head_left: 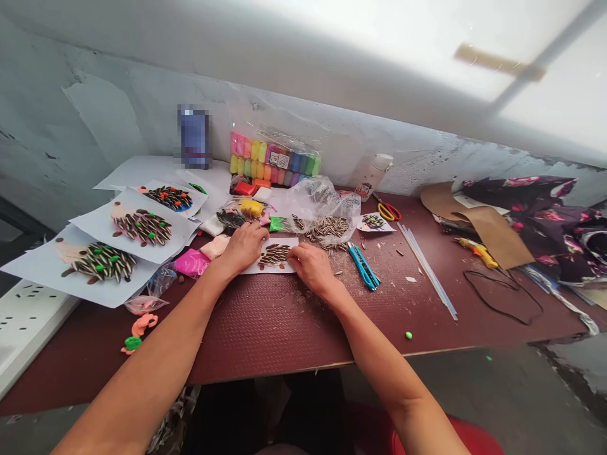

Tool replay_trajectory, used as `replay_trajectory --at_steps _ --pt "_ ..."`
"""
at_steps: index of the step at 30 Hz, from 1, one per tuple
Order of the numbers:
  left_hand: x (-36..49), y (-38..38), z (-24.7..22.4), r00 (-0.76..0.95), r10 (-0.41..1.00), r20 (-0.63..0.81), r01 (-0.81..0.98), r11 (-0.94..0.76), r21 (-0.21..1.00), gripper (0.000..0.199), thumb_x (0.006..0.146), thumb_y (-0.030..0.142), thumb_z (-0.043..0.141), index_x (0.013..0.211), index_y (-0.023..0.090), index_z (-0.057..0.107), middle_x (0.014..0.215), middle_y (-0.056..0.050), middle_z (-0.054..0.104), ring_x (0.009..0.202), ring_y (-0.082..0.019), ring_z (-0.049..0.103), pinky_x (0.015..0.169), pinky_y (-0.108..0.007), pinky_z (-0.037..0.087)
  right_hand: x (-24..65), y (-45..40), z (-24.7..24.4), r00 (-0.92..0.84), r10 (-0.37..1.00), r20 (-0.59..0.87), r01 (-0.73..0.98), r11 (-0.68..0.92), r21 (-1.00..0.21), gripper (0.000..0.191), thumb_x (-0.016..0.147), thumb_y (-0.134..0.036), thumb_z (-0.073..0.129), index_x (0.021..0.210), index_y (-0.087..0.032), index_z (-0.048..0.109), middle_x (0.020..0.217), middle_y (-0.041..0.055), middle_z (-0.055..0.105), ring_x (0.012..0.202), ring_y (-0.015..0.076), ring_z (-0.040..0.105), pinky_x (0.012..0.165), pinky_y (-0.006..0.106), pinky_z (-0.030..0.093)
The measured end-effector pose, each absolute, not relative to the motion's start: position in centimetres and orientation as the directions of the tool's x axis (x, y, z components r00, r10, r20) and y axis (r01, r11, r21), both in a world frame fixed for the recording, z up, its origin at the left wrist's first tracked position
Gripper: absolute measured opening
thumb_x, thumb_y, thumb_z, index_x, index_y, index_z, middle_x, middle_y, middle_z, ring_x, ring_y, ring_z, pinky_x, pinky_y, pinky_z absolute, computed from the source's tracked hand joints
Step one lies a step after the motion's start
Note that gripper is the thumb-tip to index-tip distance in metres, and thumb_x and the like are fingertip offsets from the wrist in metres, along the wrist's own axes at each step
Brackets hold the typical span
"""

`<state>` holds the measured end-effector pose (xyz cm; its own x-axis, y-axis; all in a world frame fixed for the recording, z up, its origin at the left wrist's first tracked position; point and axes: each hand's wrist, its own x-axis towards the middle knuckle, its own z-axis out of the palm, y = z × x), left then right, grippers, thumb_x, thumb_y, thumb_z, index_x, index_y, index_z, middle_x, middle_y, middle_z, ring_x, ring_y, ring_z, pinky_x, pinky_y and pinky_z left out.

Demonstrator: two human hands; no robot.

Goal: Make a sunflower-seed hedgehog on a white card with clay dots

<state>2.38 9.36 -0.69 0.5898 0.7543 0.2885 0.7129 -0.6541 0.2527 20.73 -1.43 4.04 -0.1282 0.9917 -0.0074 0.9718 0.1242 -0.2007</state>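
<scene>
Red-and-yellow scissors (388, 212) lie just beside long clear glue sticks (425, 268).

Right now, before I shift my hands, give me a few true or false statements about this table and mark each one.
Your left hand and right hand both touch the paper card of striped seeds: true.
The scissors are in your left hand: false, the red-and-yellow-handled scissors lie on the table beyond your right hand.
A clear plastic bag of seeds sits just beyond the card: true.
A blue craft knife sits left of your left hand: false, that blue craft knife lies right of your right hand.
</scene>
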Motion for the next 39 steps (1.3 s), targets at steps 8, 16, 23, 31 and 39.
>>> replay_trajectory --at_steps 8,16,23,31,39 --pt "2.3 9.4 -0.7 0.592 0.753 0.288 0.709 -0.656 0.258 0.027 0.09 0.012 0.049 0.097 0.017 0.074 0.101 -0.012 0.071 0.096 -0.027 0.062 0.091 -0.039 0.048 21.7 -1.5 4.7 -0.077 0.997 0.03 0.955 0.082 -0.285 0.015 0.095 -0.023 0.059 0.1 -0.021 0.073 0.101 0.0036 0.071 0.091 0.0158 0.063 0.074 0.024 0.038" --pt "2.3 9.4 -0.8 0.587 0.763 0.272 0.719 -0.645 0.258 0.027 0.09 0.012 0.049 0.099 0.018 0.074 0.1 -0.011 0.07 0.096 -0.026 0.061 0.09 -0.039 0.047 24.4 -1.2 5.9 0.188 0.981 -0.037 0.972 -0.191 -0.135 0.025 0.096 -0.02 0.05 0.099 -0.021 0.075 0.107 0.0076 0.075 0.1 0.0202 0.066 0.078 0.026 0.041" --pt "2.3 9.6 -1.1 0.586 0.765 0.268 0.725 -0.643 0.248 0.027 0.09 0.014 0.049 0.099 0.02 0.074 0.099 -0.01 0.069 0.096 -0.026 0.06 0.09 -0.038 0.048 26.1 -1.2 6.6 0.353 0.934 -0.056 0.934 -0.356 -0.045 0.03 0.097 -0.023 0.047 0.106 -0.023 0.075 0.11 0.0096 0.076 0.104 0.0241 0.069 0.079 0.028 0.045" --pt "2.2 9.9 -1.3 0.565 0.781 0.265 0.735 -0.623 0.267 0.028 0.087 0.014 0.05 0.101 0.019 0.073 0.1 -0.011 0.069 0.098 -0.026 0.061 0.092 -0.039 0.049 26.9 -1.2 6.5 0.401 0.913 -0.08 0.914 -0.405 -0.039 0.028 0.094 -0.023 0.051 0.105 -0.023 0.076 0.11 0.009 0.077 0.104 0.0235 0.07 0.08 0.027 0.047" --pt "2.0 10.2 -1.7 0.547 0.788 0.282 0.741 -0.613 0.275 0.019 0.084 0.015 0.054 0.092 0.02 0.071 0.094 -0.01 0.068 0.093 -0.027 0.061 0.089 -0.041 0.049 26.8 -1.0 5.8 0.356 0.934 -0.039 0.927 -0.358 -0.109 0.025 0.093 -0.024 0.053 0.102 -0.025 0.077 0.107 0.0074 0.077 0.101 0.0232 0.07 0.08 0.028 0.047"
